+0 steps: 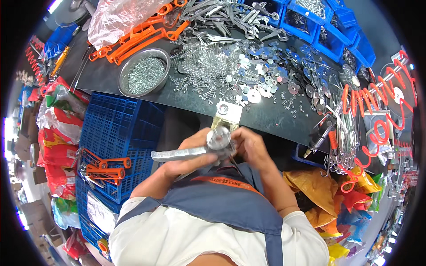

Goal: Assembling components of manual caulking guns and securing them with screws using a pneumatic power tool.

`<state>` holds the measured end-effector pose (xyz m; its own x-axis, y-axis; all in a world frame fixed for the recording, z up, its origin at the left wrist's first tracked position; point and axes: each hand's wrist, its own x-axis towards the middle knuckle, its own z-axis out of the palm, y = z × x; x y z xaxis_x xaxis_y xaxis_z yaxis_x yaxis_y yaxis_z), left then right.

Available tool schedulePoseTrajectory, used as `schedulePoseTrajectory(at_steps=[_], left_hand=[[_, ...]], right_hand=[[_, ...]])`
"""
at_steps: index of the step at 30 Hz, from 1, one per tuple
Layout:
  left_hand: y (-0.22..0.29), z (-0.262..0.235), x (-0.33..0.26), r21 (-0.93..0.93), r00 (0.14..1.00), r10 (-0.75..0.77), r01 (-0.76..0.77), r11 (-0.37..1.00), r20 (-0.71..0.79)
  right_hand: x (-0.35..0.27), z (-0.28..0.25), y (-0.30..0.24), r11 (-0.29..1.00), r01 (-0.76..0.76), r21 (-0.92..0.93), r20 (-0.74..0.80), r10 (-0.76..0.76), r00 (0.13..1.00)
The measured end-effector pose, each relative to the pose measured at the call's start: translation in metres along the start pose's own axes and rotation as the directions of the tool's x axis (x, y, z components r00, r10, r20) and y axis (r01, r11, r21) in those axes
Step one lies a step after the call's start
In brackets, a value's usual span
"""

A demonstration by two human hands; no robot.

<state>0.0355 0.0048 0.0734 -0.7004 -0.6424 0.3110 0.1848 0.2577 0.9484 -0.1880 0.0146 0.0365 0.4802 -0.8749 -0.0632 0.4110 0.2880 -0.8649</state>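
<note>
My left hand (188, 153) grips a flat grey metal bar (177, 154) that sticks out to the left. My right hand (248, 146) closes around the other end, where a round silver disc-shaped part (218, 138) sits on the bar. Both hands are held together just below the front edge of the dark workbench (266, 117). A small square fixture with a round washer (223, 108) on it stands at the bench edge right above the hands.
A steel bowl of small screws (144, 73), piles of springs and washers (248, 75), orange-handled tools (142, 37) and blue bins (319, 22) cover the bench. Blue crates (115, 133) hold orange tools at left. A powered screwdriver (321, 133) hangs on orange coiled hose at right.
</note>
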Motion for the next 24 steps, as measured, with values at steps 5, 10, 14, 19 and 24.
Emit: schedulePoseTrajectory(at_steps=[5, 10, 14, 19, 24], left_hand=[[-0.002, 0.010, -0.018, -0.390, 0.804, -0.435, 0.278, 0.878, -0.406], [0.004, 0.010, -0.019, -0.419, 0.808, -0.441, 0.270, 0.867, -0.392], [0.007, 0.017, -0.012, -0.412, 0.810, -0.418, 0.244, 0.878, -0.411], [0.010, 0.022, -0.008, -0.469, 0.791, -0.448, 0.235, 0.852, -0.418], [0.004, 0.022, -0.010, -0.436, 0.788, -0.428, 0.228, 0.871, -0.442]], right_hand=[[0.034, -0.068, -0.019, 0.408, -0.058, -0.911, -0.296, -0.550, 0.781], [0.058, -0.073, -0.020, 0.317, -0.095, -0.944, -0.258, -0.524, 0.812], [0.073, -0.074, -0.009, 0.080, -0.112, -0.990, -0.136, -0.464, 0.875], [0.082, -0.103, -0.011, -0.191, -0.201, -0.961, -0.028, -0.655, 0.755], [0.066, -0.117, -0.017, -0.152, -0.230, -0.961, -0.061, -0.694, 0.717]])
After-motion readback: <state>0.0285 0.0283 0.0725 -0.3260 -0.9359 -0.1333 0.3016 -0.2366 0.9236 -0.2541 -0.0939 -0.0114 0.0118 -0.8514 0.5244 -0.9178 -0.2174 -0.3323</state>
